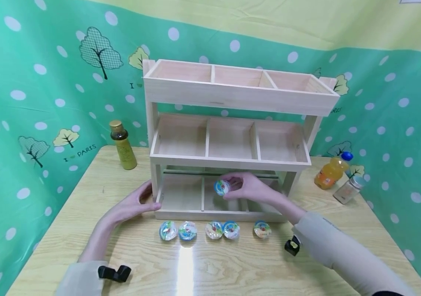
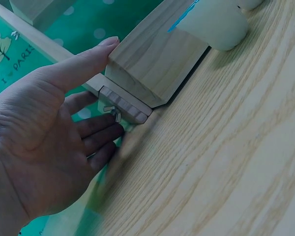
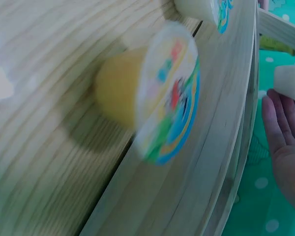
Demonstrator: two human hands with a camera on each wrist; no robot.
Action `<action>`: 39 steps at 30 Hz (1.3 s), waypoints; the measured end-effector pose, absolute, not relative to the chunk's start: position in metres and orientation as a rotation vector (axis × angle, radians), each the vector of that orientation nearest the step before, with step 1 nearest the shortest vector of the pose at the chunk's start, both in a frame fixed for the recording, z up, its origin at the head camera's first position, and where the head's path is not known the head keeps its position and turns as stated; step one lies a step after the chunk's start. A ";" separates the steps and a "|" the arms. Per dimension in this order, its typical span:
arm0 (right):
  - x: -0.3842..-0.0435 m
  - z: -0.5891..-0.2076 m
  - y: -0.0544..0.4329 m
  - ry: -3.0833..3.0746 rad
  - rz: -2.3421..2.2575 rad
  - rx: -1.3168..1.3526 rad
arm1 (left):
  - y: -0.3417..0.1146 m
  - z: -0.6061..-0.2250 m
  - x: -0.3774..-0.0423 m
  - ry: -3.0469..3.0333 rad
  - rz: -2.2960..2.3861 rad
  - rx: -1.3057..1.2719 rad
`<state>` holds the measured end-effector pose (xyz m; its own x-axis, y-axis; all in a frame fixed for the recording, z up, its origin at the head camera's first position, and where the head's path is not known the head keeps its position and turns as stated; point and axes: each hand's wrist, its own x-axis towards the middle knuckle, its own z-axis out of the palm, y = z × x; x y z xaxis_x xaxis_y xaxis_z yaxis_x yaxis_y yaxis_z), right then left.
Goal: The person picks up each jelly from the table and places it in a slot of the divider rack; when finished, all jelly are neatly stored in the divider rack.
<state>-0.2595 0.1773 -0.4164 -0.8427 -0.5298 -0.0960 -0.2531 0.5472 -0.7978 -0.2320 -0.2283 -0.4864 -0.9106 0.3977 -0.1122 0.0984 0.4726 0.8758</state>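
Note:
Between thumb and fingers, my right hand [image 1: 246, 188] holds a small jelly cup [image 1: 222, 187] over the middle compartment of the bottom tier. Its lid is blue and white in the head view; its pale body [image 3: 288, 82] shows in the right wrist view. My left hand [image 2: 59, 118] grips the lower left corner of the wooden rack [image 2: 152, 54], thumb on the front board and fingers round the side by the leg. In front of the rack stand several more jelly cups [image 1: 168, 230] in a row. One with an orange body [image 3: 120, 88] looms large in the right wrist view.
The three-tier rack [image 1: 240, 92] has three compartments per tier. A bottle with a gold cap [image 1: 125, 148] stands at the left. To the right are an orange drink bottle [image 1: 330, 173] and a clear jar [image 1: 348, 190]. A patterned green cloth [image 1: 47, 135] hangs behind the table.

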 end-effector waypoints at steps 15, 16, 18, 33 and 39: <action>-0.284 -0.418 0.105 2.442 -1.225 -0.658 | -0.231 -0.483 -0.231 2.414 1.418 0.420; -0.285 -0.419 0.100 2.425 -1.233 -0.657 | -0.232 -0.483 -0.231 2.412 1.419 0.419; -0.288 -0.420 0.092 2.391 -1.257 -0.666 | -0.232 -0.482 -0.231 2.414 1.415 0.419; -0.294 -0.435 0.044 2.453 -1.167 -0.795 | -0.229 -0.485 -0.230 2.411 1.415 0.443; -0.293 -0.437 0.032 2.492 -1.131 -0.783 | -0.228 -0.485 -0.230 2.411 1.413 0.438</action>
